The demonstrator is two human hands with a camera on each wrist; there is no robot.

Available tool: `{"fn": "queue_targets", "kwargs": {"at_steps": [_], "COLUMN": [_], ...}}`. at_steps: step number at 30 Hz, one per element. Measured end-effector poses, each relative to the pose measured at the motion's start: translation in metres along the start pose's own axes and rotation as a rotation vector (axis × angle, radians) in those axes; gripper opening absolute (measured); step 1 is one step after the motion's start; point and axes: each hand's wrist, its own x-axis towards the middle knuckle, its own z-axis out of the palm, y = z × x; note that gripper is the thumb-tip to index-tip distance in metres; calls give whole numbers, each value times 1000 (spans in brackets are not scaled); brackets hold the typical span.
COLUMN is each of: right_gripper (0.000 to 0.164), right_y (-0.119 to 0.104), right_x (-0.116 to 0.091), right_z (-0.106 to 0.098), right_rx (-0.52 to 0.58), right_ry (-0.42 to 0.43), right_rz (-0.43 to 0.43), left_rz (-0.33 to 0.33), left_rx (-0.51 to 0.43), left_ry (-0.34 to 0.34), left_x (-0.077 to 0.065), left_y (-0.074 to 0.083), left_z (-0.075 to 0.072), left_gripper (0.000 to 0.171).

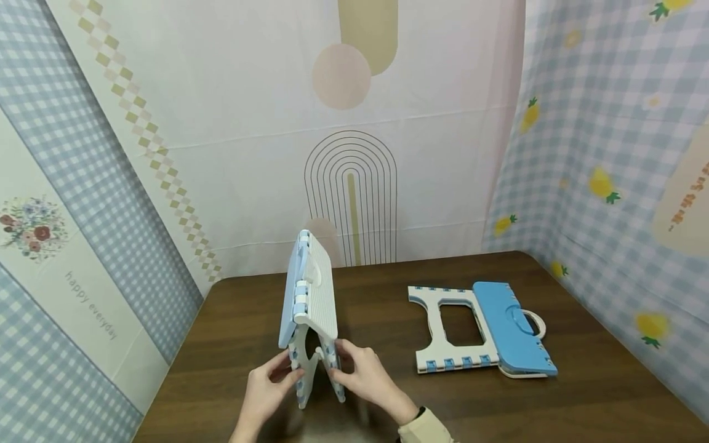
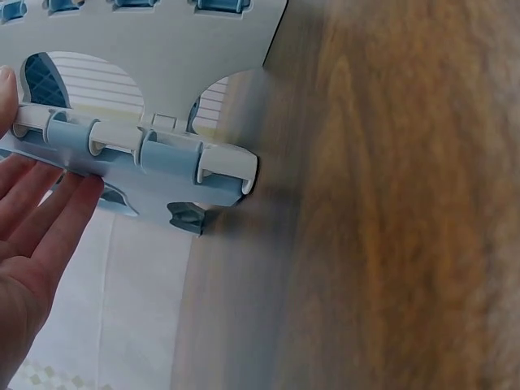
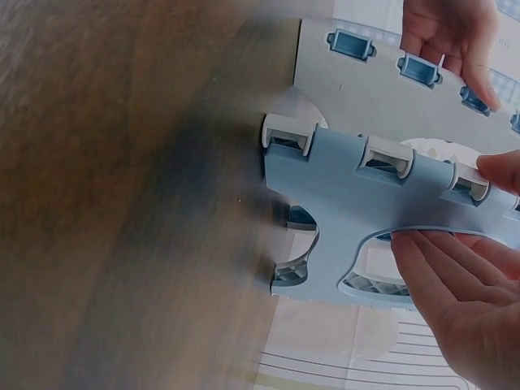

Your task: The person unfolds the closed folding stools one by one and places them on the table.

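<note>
One folding stool (image 1: 321, 289), moulded in pale blue and white plastic, is upright between your hands, left of the middle of the desk (image 1: 238, 332) and toward its near edge. Its two top panels meet in a ridge and slope apart like a roof: smooth blue on your left, white with fine parallel ribs on your right. Below, the leg panels lean at an angle to each other, with rounded cut-outs and interlocking white and blue hinge knuckles along their edges. Whether their lower ends rest on the wood is hard to tell.

Your left hand (image 1: 264, 389) pinches the edge of the left leg panel between thumb and fingers. Your right hand (image 1: 367, 376) grips the right leg panel, thumb by the hinged edge, fingers at the rim of a rounded opening.

A second stool (image 1: 501, 329) lies folded flat toward the desk's right edge, well apart from yours: a white leg frame with a squarish window, a smooth blue top panel, and a curved white handle (image 1: 543, 323). The desk is dark brown with streaky grain; beyond its far edge hangs a creased pale cloth (image 1: 249, 172) printed with arches and circles.
</note>
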Motion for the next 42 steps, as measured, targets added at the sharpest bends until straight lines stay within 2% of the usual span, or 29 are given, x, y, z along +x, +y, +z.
{"fn": "queue_targets", "kwargs": {"at_steps": [10, 30, 42], "right_gripper": [39, 40, 40], "right_y": [0, 4, 7], "right_x": [-1, 2, 3], "right_z": [-3, -6, -7], "right_rx": [-32, -85, -50], "right_ry": [4, 7, 7], "right_rz": [11, 34, 42], "left_rz": [-54, -53, -47], "left_rx": [16, 29, 23], "left_ry": [-2, 9, 3], "left_x": [1, 4, 6], "left_y": [-3, -5, -7], "left_z": [-2, -5, -7], "left_gripper": [45, 45, 46]}}
